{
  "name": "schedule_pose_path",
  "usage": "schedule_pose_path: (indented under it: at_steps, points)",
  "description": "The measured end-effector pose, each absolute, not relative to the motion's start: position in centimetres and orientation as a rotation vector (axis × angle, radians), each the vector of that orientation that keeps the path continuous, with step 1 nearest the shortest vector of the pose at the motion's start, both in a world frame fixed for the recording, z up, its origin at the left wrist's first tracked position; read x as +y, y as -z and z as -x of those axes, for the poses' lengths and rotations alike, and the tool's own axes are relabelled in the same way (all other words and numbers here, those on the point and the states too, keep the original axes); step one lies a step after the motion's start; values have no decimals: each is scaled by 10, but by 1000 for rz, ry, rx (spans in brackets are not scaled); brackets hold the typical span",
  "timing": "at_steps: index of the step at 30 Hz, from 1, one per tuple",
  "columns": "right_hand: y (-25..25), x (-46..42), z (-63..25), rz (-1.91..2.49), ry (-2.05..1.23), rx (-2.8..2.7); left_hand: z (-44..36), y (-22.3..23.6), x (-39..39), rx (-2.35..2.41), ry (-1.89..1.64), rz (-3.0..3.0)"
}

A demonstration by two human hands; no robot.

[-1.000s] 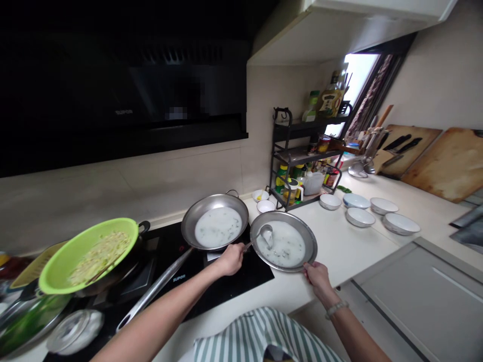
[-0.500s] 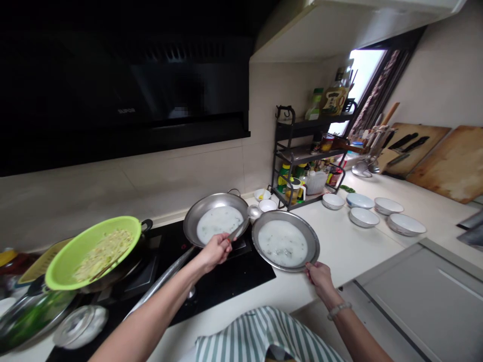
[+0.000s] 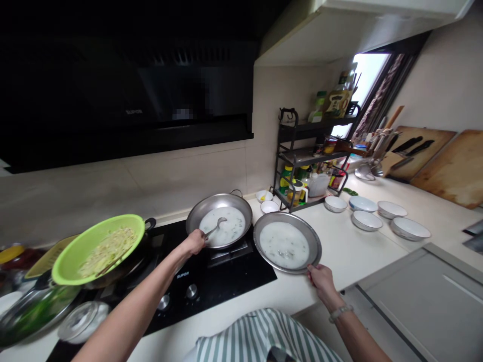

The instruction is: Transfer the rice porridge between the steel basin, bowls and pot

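Observation:
My left hand (image 3: 195,242) is closed around the handle of a metal ladle (image 3: 216,227). The ladle's head rests in white, milky soup with green bits inside a steel wok (image 3: 194,215) on the stove. To the right, a wide steel basin (image 3: 314,242) holds more of the same soup and stands on the counter close beside the wok. My right hand (image 3: 320,279) pinches the basin's near right rim. The wok's long handle is hidden behind my left arm.
At left, a lime-green colander (image 3: 62,269) of shredded food with chopsticks sits over a dark pan. Several white bowls (image 3: 367,220) stand on the right counter. A black spice rack (image 3: 292,146) is against the wall. A range hood (image 3: 151,100) hangs above.
My left hand has moved left, carrying the ladle from the gap between basin and wok into the wok's soup. The right hand keeps its grip on the basin rim.

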State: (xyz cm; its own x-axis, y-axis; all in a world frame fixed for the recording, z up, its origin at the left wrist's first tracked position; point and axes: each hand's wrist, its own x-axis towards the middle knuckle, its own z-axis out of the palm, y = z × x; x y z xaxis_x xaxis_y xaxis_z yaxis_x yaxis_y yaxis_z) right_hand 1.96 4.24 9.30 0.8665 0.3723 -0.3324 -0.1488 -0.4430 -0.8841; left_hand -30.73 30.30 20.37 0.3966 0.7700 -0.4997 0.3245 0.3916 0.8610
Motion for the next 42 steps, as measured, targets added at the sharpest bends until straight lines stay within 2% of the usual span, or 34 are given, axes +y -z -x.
schedule_pose_path:
  at_steps: [17, 42]
  points:
    - [-94, 43, -19, 1950, -607, -160, 305, -237, 299, 1110, -330, -699]
    - [-89, 42, -22, 1957, -596, -169, 301, -244, 287, 1088, -315, -721]
